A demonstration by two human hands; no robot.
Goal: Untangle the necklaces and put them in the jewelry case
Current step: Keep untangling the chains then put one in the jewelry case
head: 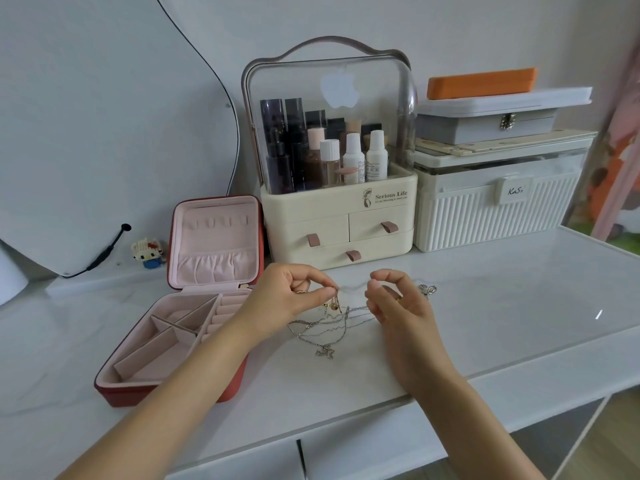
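The white table (502, 306) carries the open jewelry case (194, 306) at left. Right of it, the left hand (287, 299) and right hand (394, 303) each pinch a chain of the tangled necklaces (329, 327), stretched between them.

pale wall (346, 15), white marble-look tabletop (502, 306), curved mirror (104, 133), wood floor (616, 427)

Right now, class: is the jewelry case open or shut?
Open: the jewelry case has its lid upright, pink compartments exposed, no necklaces inside.
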